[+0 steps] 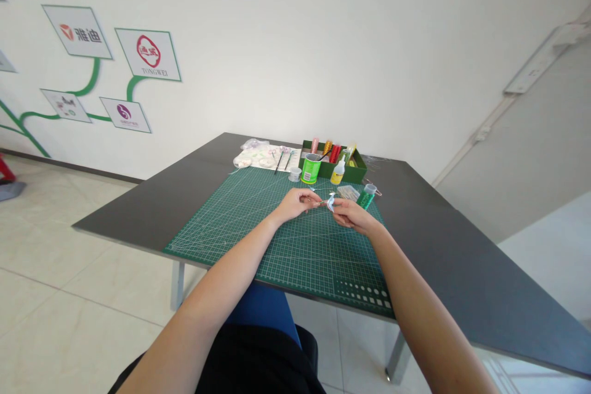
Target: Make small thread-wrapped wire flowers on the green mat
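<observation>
Above the green cutting mat, my two hands meet over a small white and pale-blue petal-like piece. My right hand pinches this piece between thumb and fingers. From the left, my left hand is closed in a pinch on a thin stem-like end beside it; its exact kind is too small to make out. Just beyond my fingers lies a small pale bit on the mat. A green tube with a clear top and a flat clear pack are close to my right hand.
Behind the hands stand a bright green can, a yellow-labelled glue bottle, a small grey spool and a dark green box of coloured tubes. Thin brushes lie on white paper at the back left. The black table extends right.
</observation>
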The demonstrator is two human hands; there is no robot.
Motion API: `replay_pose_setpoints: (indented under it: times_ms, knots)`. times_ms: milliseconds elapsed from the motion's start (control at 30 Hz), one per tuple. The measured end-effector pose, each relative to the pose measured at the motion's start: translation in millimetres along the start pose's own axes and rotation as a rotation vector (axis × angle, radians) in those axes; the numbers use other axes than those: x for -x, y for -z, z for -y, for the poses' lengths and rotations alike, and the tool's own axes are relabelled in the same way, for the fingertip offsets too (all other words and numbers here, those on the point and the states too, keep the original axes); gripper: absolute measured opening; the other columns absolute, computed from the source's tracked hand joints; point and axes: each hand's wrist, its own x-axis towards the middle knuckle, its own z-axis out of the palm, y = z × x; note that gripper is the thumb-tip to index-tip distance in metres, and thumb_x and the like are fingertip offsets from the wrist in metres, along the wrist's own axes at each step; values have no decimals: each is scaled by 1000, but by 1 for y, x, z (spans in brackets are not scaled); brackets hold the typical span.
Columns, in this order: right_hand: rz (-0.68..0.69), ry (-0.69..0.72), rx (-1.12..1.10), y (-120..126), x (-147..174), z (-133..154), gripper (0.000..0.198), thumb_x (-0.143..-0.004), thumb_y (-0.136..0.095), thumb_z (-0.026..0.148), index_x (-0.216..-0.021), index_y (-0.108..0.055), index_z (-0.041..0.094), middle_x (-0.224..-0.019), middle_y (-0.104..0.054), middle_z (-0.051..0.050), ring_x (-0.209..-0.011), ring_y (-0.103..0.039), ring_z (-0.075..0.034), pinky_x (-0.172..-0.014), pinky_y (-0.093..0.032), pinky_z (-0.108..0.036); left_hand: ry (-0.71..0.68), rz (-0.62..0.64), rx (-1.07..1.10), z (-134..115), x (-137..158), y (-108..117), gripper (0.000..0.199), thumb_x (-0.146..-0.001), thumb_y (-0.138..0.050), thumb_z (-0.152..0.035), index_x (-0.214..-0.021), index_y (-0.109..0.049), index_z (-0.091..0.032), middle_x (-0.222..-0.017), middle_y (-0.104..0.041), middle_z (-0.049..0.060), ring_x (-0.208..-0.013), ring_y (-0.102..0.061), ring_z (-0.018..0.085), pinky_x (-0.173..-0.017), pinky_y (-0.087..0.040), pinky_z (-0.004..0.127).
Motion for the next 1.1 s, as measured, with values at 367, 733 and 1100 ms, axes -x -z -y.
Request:
replay_pose_setpoints:
  times_ms: [367, 733, 1100]
  knots:
    - [-30, -5, -6, 0, -2, -1, 45, -71, -63, 26, -113, -61, 10, -38, -44, 10, -30, -29, -6, -32, -14, -19, -4, 44, -101, -2, 2, 0, 23, -78, -74, -30, -91, -75, -11, -67, -64, 0, -52, -49, 7, -56, -38, 22]
    - [-51, -23, 44, -1, -2, -1, 55, -69, -64, 27, -120, -62, 7, -39, -44, 10, -32, -31, -6, -32, -15, -19, -59, 65, -206, -3, 3, -1, 18, -79, -72, -27, -89, -76, -12, -66, -65, 1, -51, -48, 8, -56, -36, 21]
    - [-1, -68, 108, 1, -5, -9, 52, -70, -62, 28, -119, -60, 10, -40, -42, 11, -33, -29, -7, -33, -16, -19, -49, 75, -202, -6, 3, -2, 20, -80, -72, -29, -90, -76, -12, -68, -66, 1, -52, -49, 8, -55, -34, 21]
